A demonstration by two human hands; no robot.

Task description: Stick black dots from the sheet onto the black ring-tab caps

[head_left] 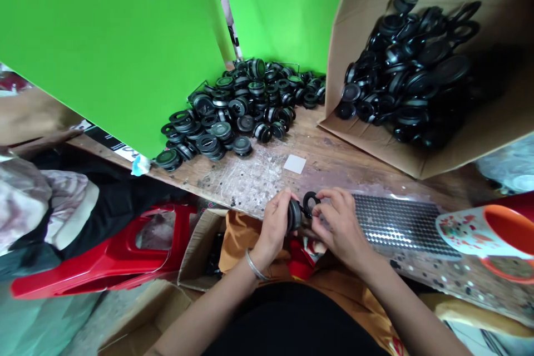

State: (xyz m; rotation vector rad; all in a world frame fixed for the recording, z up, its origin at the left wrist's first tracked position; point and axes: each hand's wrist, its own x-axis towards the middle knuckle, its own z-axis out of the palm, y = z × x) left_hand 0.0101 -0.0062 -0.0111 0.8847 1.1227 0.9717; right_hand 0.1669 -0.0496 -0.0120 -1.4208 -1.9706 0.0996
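Near the table's front edge, my left hand [275, 219] is closed around a thick black disc-shaped part [294, 216], held on its side. A small black ring [311, 201] stands out from the part on what looks like a short arm. My right hand [337, 222] pinches at the ring's side, its fingertips partly hiding the joint. To the right of that hand lies a sheet with rows of small dark round dots [396, 222]. Beyond both hands a small white square [295, 164] rests on the wooden table [317, 139].
Many similar black parts [223, 130] are heaped against green panels [112, 39]. A cardboard box [371, 153] on its side holds more. At right stands an orange-and-white mug [471, 231]. A red plastic stool [125, 250] and open cartons [137, 322] are below left.
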